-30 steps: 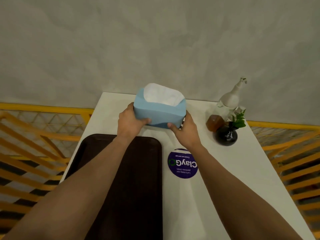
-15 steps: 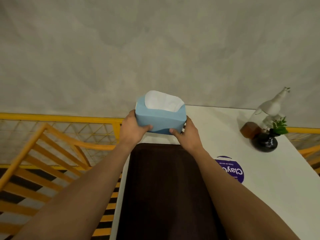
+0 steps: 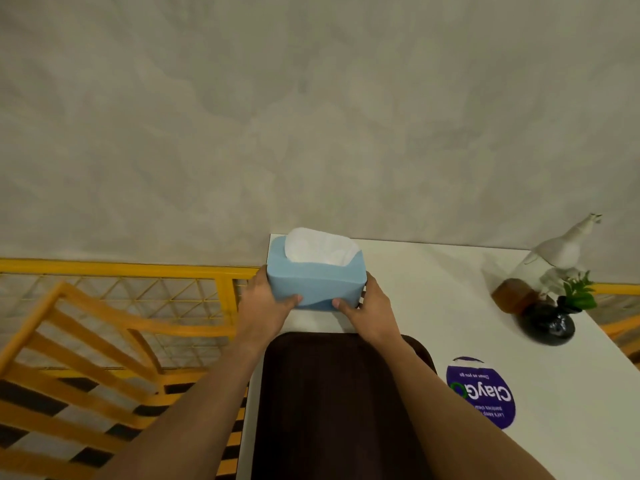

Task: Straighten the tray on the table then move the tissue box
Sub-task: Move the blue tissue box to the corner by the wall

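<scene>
Both hands, left hand (image 3: 265, 303) and right hand (image 3: 372, 308), clamp the light, crushable blue tissue box (image 3: 316, 280) by its short ends at frame centre, which suits it.

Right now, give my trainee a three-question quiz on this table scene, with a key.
1. True or false: both hands grip the tissue box.
2. Where does the box sit against the tray? A) on it B) past its far edge, in the table's far left corner C) right of it
3. Fill in: the round purple sticker lies to the tray's ____.

Key:
1. True: the left hand holds the left end, the right hand the right end.
2. B
3. right
</scene>
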Tool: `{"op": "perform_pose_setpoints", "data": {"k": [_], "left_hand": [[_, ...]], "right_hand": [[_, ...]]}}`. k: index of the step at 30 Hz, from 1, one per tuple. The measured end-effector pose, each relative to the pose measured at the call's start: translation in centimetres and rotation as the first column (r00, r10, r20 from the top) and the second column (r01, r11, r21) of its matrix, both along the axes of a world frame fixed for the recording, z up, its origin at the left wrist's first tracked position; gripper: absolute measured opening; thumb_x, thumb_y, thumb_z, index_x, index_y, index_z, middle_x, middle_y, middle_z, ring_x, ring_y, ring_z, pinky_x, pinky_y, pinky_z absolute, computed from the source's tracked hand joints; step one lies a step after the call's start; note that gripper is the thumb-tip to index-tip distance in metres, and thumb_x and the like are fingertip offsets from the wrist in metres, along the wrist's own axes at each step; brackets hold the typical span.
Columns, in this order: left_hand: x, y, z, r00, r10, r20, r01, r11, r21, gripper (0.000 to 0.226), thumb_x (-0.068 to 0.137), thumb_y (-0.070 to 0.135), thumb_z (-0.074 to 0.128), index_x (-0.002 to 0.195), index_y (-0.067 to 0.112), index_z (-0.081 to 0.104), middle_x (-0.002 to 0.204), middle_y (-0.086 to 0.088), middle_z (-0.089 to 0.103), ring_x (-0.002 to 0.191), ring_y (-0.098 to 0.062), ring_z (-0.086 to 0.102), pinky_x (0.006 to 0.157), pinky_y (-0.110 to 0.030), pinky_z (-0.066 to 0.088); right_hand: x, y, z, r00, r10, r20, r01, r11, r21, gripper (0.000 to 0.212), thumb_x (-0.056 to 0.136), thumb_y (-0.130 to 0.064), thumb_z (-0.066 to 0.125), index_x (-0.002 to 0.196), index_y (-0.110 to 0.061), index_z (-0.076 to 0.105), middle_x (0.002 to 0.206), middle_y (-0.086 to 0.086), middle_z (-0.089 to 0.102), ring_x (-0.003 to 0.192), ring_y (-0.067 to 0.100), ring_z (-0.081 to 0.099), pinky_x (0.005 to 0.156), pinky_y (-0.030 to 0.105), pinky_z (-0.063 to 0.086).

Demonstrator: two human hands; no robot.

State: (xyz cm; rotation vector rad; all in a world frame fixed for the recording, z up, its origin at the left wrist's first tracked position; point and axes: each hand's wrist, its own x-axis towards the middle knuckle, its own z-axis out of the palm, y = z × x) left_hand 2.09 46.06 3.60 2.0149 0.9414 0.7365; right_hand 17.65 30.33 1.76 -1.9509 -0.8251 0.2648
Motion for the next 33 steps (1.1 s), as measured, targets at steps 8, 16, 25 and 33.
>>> {"op": "perform_pose_setpoints", "data": {"k": [8,16,25,33], "left_hand": [[2.3,2.9,-2.0,0.997,0.008,-0.081,-0.007,1.0,0.004,0.082,0.075,0.051,0.082,0.141,0.017,0.047,0.133,-0.003,0.062,0.118,-0.025,0.06,0.087,-0.047,0.058],[5.3,6.3,-2.8,0.987,-0.059,-0.151,0.054,0.998,-0.034,0.086,0.082,0.041,0.079,0.148,0.024,0.027,0.123,-0.007,0.069,0.11,-0.033,0.067,0.074,-0.041,0.057],[7.1,8.9,-4.0,0.979,-0.08,-0.189,0.076,0.997,-0.028,0.085,0.086,0.02,0.076,0.153,0.017,0.024,0.113,-0.013,0.071,0.101,-0.035,0.069,0.071,-0.034,0.049],[7.4,9.9,-3.9,0.983,-0.054,-0.175,0.04,0.996,-0.084,0.089,0.086,0.022,0.078,0.156,0.011,0.025,0.12,-0.015,0.071,0.108,-0.039,0.067,0.086,-0.046,0.055]], "right_hand": [[3.2,3.0,-1.9,1.0,0.019,0.009,-0.019,1.0,-0.002,0.072,0.082,-0.042,0.082,0.142,-0.038,0.041,0.123,-0.025,0.055,0.104,-0.004,0.055,0.083,0.013,0.043],[7.0,5.8,-1.8,1.0,0.023,0.02,-0.023,1.0,0.01,0.072,0.081,-0.046,0.082,0.139,-0.043,0.04,0.114,-0.039,0.05,0.099,-0.017,0.054,0.074,0.003,0.042],[9.7,7.4,-2.4,1.0,0.03,0.008,-0.029,0.996,-0.079,0.08,0.081,-0.038,0.084,0.147,-0.027,0.039,0.115,-0.02,0.056,0.099,0.007,0.056,0.072,0.008,0.038],[10.5,8.3,-2.5,1.0,0.019,0.02,-0.015,0.981,-0.192,0.058,0.088,-0.037,0.076,0.138,-0.02,0.051,0.127,0.001,0.066,0.112,0.023,0.062,0.072,0.019,0.04]]}}
